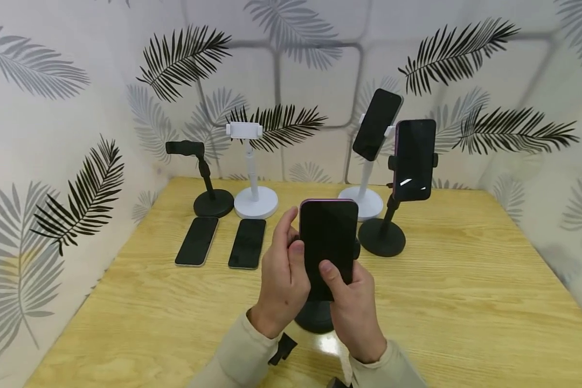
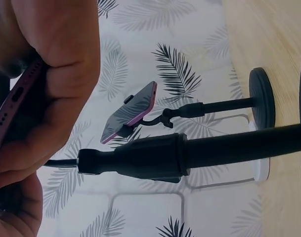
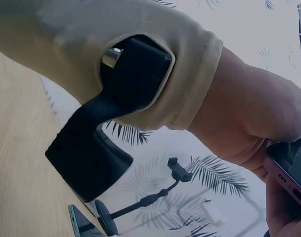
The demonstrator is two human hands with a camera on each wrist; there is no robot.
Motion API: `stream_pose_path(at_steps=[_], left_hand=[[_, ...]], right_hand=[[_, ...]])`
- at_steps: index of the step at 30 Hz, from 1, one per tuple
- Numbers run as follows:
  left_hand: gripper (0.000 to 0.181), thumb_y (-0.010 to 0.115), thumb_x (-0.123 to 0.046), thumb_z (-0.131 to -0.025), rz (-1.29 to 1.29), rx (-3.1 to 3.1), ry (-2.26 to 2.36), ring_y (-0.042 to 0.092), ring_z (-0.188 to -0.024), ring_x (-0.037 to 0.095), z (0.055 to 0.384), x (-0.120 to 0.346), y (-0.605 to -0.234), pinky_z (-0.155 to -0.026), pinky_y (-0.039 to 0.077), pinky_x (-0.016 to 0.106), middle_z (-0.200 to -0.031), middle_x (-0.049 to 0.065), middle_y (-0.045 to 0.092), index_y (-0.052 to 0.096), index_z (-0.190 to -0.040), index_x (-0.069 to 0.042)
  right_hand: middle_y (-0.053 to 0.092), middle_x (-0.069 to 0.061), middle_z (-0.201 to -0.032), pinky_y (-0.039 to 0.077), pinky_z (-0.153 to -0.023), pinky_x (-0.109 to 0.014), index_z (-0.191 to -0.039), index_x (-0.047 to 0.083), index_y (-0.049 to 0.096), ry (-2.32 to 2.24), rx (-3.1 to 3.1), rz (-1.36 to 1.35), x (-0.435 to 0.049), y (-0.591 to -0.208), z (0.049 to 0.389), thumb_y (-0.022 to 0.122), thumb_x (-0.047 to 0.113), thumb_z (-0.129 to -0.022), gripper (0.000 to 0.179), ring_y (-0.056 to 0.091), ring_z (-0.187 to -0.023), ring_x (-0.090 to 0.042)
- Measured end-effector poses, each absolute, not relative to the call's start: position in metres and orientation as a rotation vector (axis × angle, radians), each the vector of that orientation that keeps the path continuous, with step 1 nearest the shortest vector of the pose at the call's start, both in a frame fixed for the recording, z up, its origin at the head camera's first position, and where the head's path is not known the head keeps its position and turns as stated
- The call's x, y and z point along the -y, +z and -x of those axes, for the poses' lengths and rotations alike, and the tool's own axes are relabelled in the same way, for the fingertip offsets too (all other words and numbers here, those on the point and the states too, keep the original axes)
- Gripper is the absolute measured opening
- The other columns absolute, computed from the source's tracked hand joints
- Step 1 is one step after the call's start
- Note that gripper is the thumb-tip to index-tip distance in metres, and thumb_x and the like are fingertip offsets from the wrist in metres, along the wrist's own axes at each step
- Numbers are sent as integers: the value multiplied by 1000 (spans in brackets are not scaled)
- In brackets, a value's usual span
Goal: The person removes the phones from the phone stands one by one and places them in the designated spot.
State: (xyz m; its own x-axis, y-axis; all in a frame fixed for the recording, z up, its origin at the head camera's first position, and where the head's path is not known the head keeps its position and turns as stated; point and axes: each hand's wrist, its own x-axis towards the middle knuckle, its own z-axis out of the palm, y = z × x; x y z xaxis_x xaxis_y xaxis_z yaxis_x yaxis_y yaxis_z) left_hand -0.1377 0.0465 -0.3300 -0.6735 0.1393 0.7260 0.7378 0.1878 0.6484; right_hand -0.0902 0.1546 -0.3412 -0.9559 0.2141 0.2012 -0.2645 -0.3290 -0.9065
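Observation:
A smartphone (image 1: 327, 231) with a dark screen and pink-purple edge stands upright at the top of a black phone stand, whose round base (image 1: 315, 319) shows below it. My left hand (image 1: 283, 277) grips the phone's left side, thumb along the edge. With its thumb on the lower screen, my right hand (image 1: 356, 310) holds the phone from the lower right. A piece of the black clamp (image 1: 357, 248) sticks out at the right edge; the rest is hidden behind the phone. In the left wrist view, curled fingers lie by the phone's port edge (image 2: 14, 96), near the stand's stem (image 2: 155, 155).
Behind, to the right, a white stand (image 1: 364, 202) and a black stand (image 1: 383, 237) each carry a phone. At the back left are a black stand (image 1: 213, 202) and a white stand (image 1: 255, 202) without phones. Two phones, one (image 1: 197, 241) beside another (image 1: 248, 243), lie before them.

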Motion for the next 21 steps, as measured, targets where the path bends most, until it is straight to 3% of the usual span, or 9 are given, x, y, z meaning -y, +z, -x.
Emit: stream_pose_path(at_steps=[5, 21], left_hand=[[42, 38, -11, -106, 836, 1919, -1519, 40, -66, 10, 138, -43, -333, -62, 36, 18, -79, 9, 43, 38, -144, 6], [41, 35, -5, -106, 908, 1900, -1705, 45, -79, 15, 138, -41, -331, -69, 40, 25, -83, 11, 43, 37, -147, -1]], right_hand=[[72, 6, -103, 59, -83, -27, -107, 19, 69, 2386, 1560, -62, -153, -341, 89, 57, 11, -100, 17, 70, -95, -9], [69, 7, -101, 59, -79, -28, -106, 23, 69, 2443, 1635, -108, -161, -343, 89, 56, 16, -101, 15, 68, -91, -8]])
